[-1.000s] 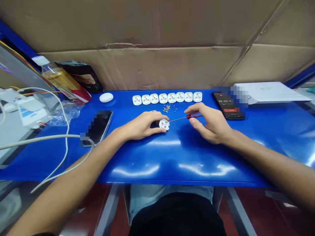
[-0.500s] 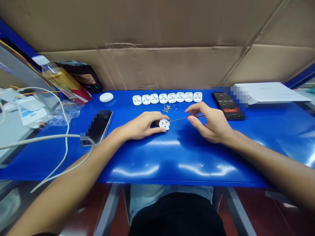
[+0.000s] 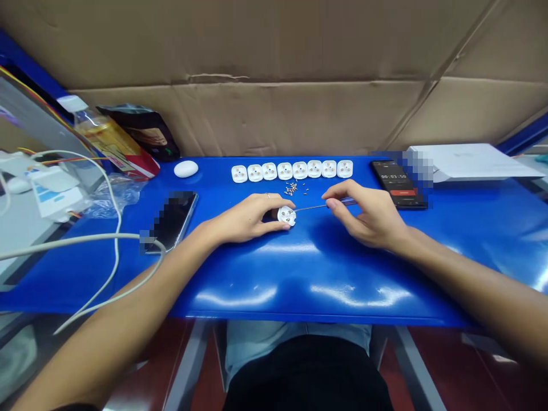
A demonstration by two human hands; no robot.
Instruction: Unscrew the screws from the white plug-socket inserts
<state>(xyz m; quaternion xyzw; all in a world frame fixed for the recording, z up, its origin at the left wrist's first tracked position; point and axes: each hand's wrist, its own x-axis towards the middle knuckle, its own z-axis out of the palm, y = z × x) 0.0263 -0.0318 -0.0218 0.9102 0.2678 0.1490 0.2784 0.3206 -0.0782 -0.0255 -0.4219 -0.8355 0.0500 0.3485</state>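
Note:
Between the thumb and fingers of my left hand is a small round white plastic plug part with metal pieces inside. My right hand pinches the handle of a screwdriver. Its thin metal shaft points left, and the tip meets the upper right of the plug part. Just beyond lies a small pile of screws, a few of them scattered to the right. Behind the pile stands a row of several square white plug covers with brass-coloured pieces inside.
A white oval object and a phone lie to the left, near a bottle and a looped cable. At right are a phone with a running timer and a white box. Cardboard closes off the back.
The screwdriver handle has turned slightly in my right fingers, its red mark no longer showing. My left hand and the plug part stay in place. The timer has advanced.

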